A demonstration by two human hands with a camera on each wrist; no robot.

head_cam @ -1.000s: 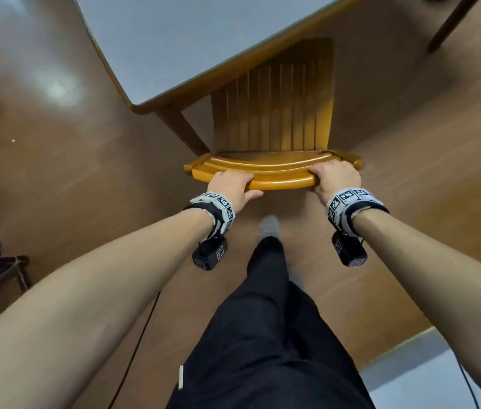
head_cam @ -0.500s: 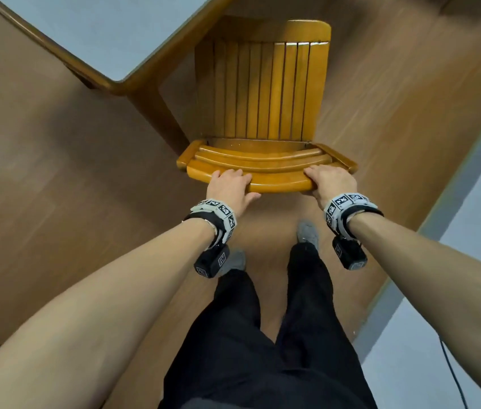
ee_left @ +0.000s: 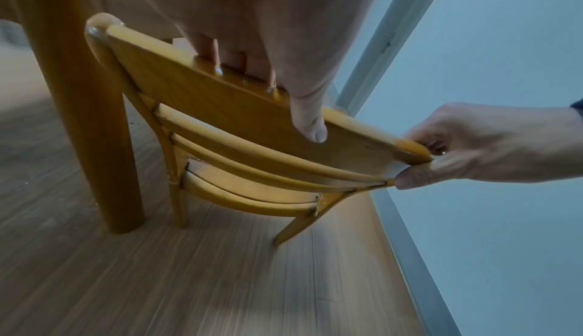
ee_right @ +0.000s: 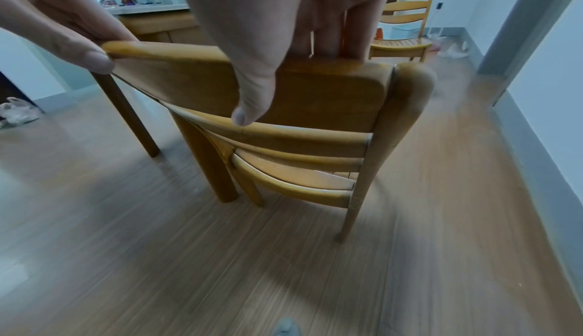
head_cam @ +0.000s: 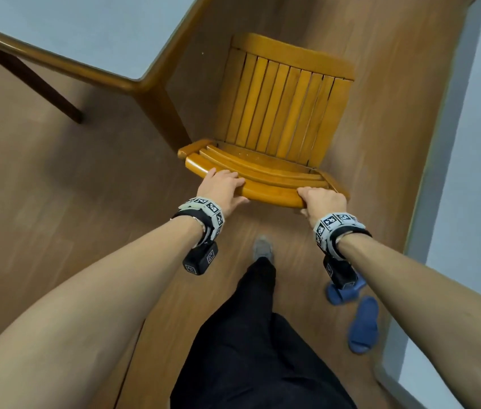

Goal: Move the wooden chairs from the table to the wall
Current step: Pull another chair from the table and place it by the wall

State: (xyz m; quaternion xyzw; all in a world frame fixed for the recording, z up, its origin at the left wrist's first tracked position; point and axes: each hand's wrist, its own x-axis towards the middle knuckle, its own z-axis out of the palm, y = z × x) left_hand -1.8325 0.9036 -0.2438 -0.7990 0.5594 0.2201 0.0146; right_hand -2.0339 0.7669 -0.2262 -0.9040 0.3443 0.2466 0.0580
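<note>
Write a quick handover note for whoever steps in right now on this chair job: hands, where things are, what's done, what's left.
Left hand grips the top rail of the wooden chair; right hand grips the same rail at its other end.
The chair is clear of the table, beside its corner leg, seat fully uncovered.
The wall is to the right; the chair is not yet against it.
A second chair stands farther off.
Blue slippers lie near the wall, watch your step.
</note>
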